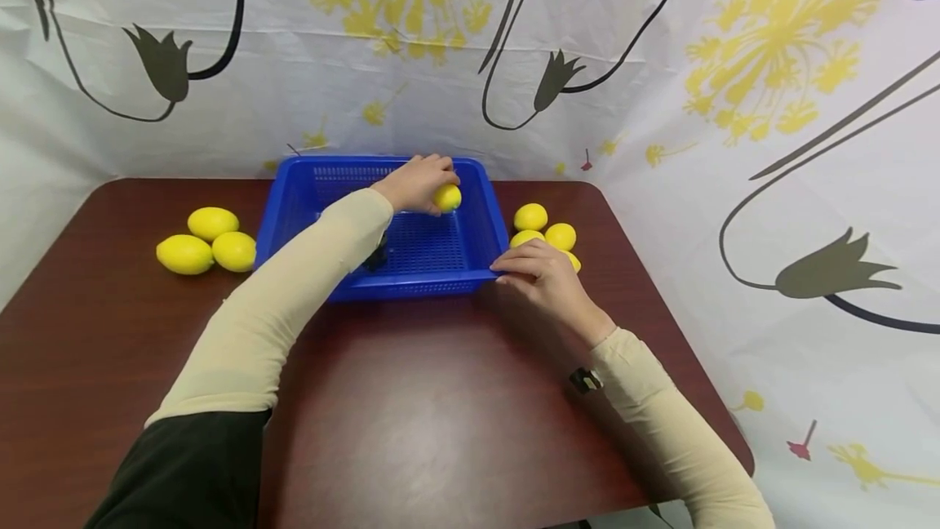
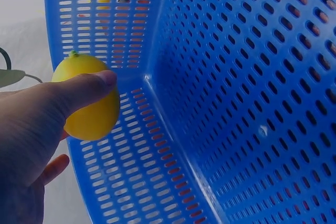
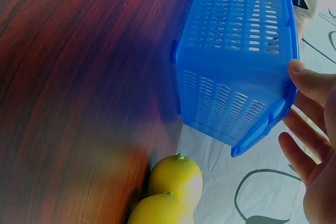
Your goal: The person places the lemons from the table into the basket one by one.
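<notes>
My left hand (image 1: 417,184) is over the far right part of a blue plastic basket (image 1: 404,286) and grips a yellow lemon (image 1: 448,198). In the left wrist view the thumb lies across this lemon (image 2: 90,121), with the basket's slotted walls and floor (image 2: 252,103) behind it. My right hand (image 1: 547,277) holds the basket's rim at the near right corner. Seen from the right wrist, its thumb (image 3: 302,72) presses the rim of the basket (image 3: 231,61) while the fingers reach past the other side.
Three lemons (image 1: 212,223) lie together left of the basket. Several more lemons (image 1: 530,217) cluster at its right, close to my right hand. A small dark object (image 1: 376,255) shows beside my left forearm. The brown table (image 1: 411,398) meets a patterned cloth (image 1: 294,64) behind and at the right.
</notes>
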`<state>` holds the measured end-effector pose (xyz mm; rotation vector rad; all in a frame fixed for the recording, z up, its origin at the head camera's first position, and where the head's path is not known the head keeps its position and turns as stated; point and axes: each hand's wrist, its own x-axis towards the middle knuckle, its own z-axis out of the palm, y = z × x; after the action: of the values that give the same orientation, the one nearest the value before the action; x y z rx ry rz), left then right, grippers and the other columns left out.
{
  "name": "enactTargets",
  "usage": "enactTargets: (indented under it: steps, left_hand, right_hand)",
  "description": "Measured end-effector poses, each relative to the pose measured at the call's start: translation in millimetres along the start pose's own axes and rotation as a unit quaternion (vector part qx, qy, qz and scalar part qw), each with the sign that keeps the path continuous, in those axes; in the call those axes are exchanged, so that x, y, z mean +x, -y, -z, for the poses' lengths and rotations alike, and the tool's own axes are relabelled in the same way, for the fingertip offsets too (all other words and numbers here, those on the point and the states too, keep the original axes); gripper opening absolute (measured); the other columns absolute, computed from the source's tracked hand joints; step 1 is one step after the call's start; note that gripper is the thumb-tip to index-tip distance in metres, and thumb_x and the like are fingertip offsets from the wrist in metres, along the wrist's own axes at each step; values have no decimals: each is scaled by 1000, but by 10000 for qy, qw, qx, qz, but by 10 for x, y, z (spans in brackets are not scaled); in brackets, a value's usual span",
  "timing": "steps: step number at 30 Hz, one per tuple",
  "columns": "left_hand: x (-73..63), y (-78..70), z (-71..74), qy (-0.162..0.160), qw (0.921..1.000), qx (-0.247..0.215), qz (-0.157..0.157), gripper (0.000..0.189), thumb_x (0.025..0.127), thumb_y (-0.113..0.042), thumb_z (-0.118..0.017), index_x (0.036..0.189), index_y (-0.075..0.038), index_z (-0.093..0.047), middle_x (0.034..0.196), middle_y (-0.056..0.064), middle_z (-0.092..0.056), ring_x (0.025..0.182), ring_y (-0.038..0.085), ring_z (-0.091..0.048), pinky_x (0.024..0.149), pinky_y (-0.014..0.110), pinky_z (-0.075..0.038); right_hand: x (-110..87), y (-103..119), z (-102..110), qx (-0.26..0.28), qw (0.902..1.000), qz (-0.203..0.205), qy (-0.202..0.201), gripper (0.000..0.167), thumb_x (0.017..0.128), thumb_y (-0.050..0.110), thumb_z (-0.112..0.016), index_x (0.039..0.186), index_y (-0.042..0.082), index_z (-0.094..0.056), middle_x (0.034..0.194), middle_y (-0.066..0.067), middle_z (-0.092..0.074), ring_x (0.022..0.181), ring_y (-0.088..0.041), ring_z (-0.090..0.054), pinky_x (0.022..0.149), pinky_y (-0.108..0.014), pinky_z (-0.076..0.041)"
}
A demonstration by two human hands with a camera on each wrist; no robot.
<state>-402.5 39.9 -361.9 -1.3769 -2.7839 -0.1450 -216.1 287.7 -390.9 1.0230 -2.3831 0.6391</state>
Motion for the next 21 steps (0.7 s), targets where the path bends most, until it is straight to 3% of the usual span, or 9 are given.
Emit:
enactTargets:
  steps: [7, 21]
  left_hand:
    - [65, 9, -80, -86, 9999, -91, -117, 57, 79, -24, -83, 130, -9, -61, 128, 12, -54, 122, 31, -50, 104, 53, -42]
    - [133, -16, -257, 33, 9999, -103, -131, 58, 77, -22, -84, 130, -8, -62, 126, 13, -57, 120, 32, -52, 100, 52, -45]
  right_hand:
    - [4, -9, 5, -69, 9999, -76, 25, 28, 76, 10, -84, 102, 15, -78, 101, 0, -76, 98, -16, -65, 88, -30, -52]
    - [2, -12, 4, -10, 9998, -148, 111, 23, 80, 16, -82, 102, 15, -78, 102, 0, -76, 99, -16, -65, 89, -30, -51]
